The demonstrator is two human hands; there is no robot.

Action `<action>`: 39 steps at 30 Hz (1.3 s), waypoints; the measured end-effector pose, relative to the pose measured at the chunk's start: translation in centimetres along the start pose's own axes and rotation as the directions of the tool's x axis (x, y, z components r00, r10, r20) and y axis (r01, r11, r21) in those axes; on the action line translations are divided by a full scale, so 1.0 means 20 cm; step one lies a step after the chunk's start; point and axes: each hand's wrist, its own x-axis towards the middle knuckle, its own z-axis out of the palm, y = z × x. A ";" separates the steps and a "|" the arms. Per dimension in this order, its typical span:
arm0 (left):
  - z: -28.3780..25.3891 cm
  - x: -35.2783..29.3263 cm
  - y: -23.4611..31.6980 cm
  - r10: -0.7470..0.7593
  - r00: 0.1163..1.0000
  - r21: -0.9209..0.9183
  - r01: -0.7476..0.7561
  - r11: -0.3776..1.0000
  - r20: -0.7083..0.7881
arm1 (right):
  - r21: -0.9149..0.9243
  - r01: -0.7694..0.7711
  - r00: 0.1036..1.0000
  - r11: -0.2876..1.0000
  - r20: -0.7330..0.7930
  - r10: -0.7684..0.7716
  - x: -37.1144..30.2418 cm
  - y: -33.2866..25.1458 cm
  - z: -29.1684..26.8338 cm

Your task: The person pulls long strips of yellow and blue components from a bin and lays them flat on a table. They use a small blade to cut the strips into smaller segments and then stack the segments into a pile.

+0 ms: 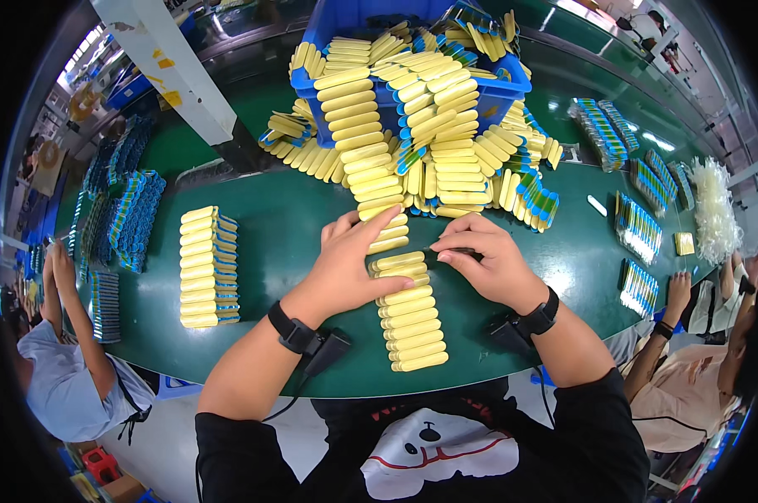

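On the green bench (295, 226), dead centre: yellow oblong flat pieces (408, 314) lined up side by side in a straight column running from the near edge toward the heap, long sides touching, presumably so the row stays square and easy to count. Left hand (349, 264) laid palm-down over the column's upper-left part, fingers (377, 225) loosely stretched and pressed flat on the pieces, thumb tucked at the row's side; not gripping, only steadying. Right hand (483, 260) curled at the column's upper-right, fingertips (446, 251) bent inward against the end of the topmost pieces, apparently nudging them flush; whether anything is pinched between thumb and fingers cannot be told. Black wristbands with cables on both wrists.

Farther back, blue crate (500, 92) tipped forward and spilling a loose heap of the same yellow pieces (412, 126) down onto the bench, within easy reach just beyond the hands. Left of the column, well apart, a finished double stack (207, 268) set neatly in a block. Around the rim, blue-and-yellow bundles (131, 214) at left and more (638, 226) at right, beside other seated people's hands.
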 end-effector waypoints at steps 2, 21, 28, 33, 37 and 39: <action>-0.02 -0.02 -0.01 0.015 0.999 -0.058 -0.017 0.998 -0.030 | 0.172 0.027 1.000 0.985 0.006 -0.028 0.00 -0.02 -0.02; -0.01 -0.11 0.07 0.116 0.985 -0.354 -0.156 0.922 -0.131 | 0.493 -0.404 0.568 0.771 0.795 -0.211 -0.13 -0.13 -0.05; -0.02 -0.02 0.07 0.002 0.999 -0.001 -0.002 1.000 0.044 | 0.332 -0.594 0.452 0.733 0.891 -0.037 -0.10 -0.15 -0.03; 0.00 -0.01 0.06 -0.016 0.995 0.129 0.004 0.992 0.096 | 0.198 -0.542 0.351 0.816 0.936 0.006 -0.09 -0.14 -0.04; -0.01 0.00 0.05 -0.033 0.996 0.133 0.022 0.991 0.079 | 0.225 -0.479 0.293 0.848 0.952 -0.087 -0.06 -0.05 -0.07; 0.00 0.00 0.03 -0.012 0.998 0.145 0.003 0.989 0.062 | 0.540 -0.232 0.871 0.809 0.486 -0.075 -0.05 -0.03 -0.04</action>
